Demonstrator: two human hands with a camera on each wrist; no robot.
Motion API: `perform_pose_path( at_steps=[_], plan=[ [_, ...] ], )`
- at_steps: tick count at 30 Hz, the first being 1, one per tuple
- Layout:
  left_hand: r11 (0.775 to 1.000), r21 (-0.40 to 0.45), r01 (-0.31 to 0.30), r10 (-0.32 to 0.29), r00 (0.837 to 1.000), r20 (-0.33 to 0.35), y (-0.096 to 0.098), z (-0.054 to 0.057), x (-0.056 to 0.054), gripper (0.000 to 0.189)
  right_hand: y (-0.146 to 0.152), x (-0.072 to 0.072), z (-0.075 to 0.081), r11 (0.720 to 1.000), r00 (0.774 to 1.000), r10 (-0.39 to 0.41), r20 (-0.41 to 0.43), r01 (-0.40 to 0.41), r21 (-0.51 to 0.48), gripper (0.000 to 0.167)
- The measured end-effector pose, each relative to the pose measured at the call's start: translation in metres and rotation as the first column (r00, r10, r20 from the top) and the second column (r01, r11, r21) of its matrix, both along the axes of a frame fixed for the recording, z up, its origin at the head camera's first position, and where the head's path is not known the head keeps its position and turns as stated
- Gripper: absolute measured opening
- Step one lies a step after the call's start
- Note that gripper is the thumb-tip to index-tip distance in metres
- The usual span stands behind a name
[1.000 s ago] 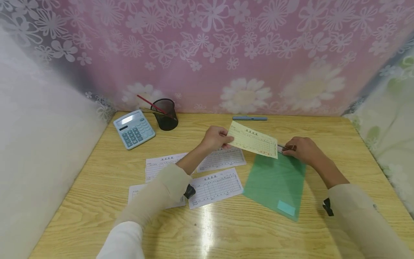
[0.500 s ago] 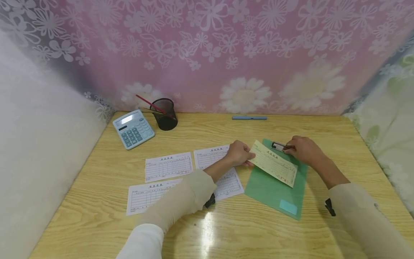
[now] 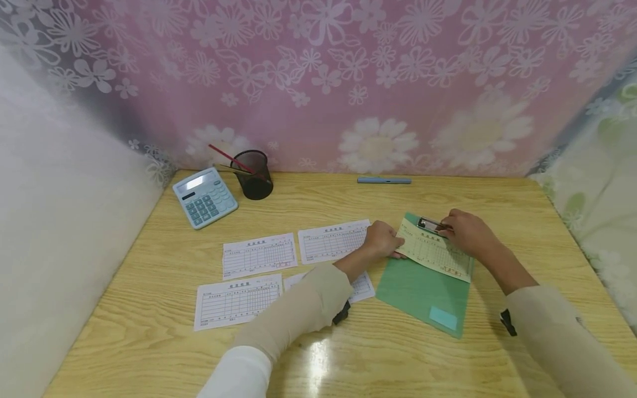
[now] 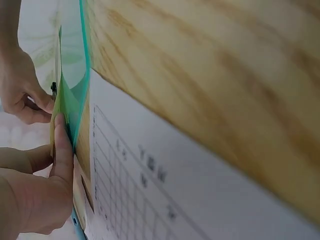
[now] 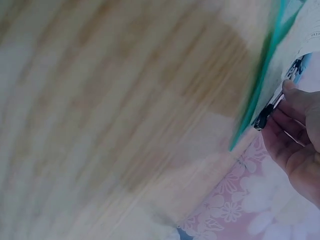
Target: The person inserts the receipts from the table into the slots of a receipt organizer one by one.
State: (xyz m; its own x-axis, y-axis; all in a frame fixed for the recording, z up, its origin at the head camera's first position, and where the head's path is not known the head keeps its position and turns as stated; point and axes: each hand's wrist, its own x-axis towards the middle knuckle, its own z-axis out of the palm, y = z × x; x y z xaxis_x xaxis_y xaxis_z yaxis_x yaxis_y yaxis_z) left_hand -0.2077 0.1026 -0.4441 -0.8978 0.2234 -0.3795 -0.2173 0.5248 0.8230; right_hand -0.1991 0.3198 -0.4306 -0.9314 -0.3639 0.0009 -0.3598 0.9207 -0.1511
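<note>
A translucent green clipboard (image 3: 418, 298) lies on the right side of the table, a pale blue label near its lower edge. My right hand (image 3: 468, 233) grips the metal clip (image 3: 429, 224) at its top; in the right wrist view the thumb and fingers pinch that clip (image 5: 272, 107). Between thumb and fingers, my left hand (image 3: 382, 241) pinches the left edge of a yellow printed slip (image 3: 433, 251). The slip lies over the upper half of the board, its top edge right at the clip. In the left wrist view the slip (image 4: 56, 107) bends upward beside the green board (image 4: 82, 100).
Several white printed slips, one of them a front-left slip (image 3: 238, 301), lie left of the board, partly under my left forearm. A blue calculator (image 3: 205, 198) and a black mesh pen cup (image 3: 256, 177) stand at the back left. A blue pen (image 3: 384, 181) lies near the back edge.
My left hand has carried the yellow slip right and down onto the green clipboard, up to its clip. The right hand has stayed at the clip.
</note>
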Motion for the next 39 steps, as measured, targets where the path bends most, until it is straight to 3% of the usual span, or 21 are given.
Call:
perform_pose_path(
  at_steps=[6, 12, 17, 24, 29, 39],
  plan=[
    [1.000, 0.024, -0.017, 0.017, 1.000, 0.008, 0.004, 0.001, 0.000, 0.052, 0.002, 0.002, -0.002, 0.999, 0.998, 0.026, -0.061, -0.029, -0.035, 0.020],
    [0.998, 0.061, -0.033, 0.031, 0.999, 0.024, 0.008, -0.001, -0.001, 0.037, 0.004, 0.004, -0.003, 0.997, 0.994, 0.052, -0.097, -0.057, -0.045, 0.017],
    [0.995, 0.085, -0.048, 0.046, 0.998, 0.035, 0.010, -0.001, -0.002, 0.047, 0.004, 0.005, -0.003, 0.997, 0.993, 0.057, -0.105, -0.063, -0.054, 0.017],
    [0.995, 0.069, -0.067, 0.062, 0.995, 0.075, 0.013, -0.002, -0.009, 0.050, 0.003, 0.004, -0.004, 0.996, 0.995, 0.047, -0.093, -0.053, -0.068, 0.018],
    [0.994, 0.047, -0.099, 0.093, 0.989, 0.118, 0.017, -0.004, -0.017, 0.015, 0.003, 0.004, -0.004, 0.996, 0.998, 0.027, -0.058, -0.032, -0.081, 0.019],
    [0.993, 0.017, -0.113, 0.111, 0.988, 0.108, 0.022, -0.001, -0.022, 0.022, 0.003, 0.003, -0.004, 0.997, 0.998, 0.028, -0.061, -0.032, -0.069, 0.019]
  ],
)
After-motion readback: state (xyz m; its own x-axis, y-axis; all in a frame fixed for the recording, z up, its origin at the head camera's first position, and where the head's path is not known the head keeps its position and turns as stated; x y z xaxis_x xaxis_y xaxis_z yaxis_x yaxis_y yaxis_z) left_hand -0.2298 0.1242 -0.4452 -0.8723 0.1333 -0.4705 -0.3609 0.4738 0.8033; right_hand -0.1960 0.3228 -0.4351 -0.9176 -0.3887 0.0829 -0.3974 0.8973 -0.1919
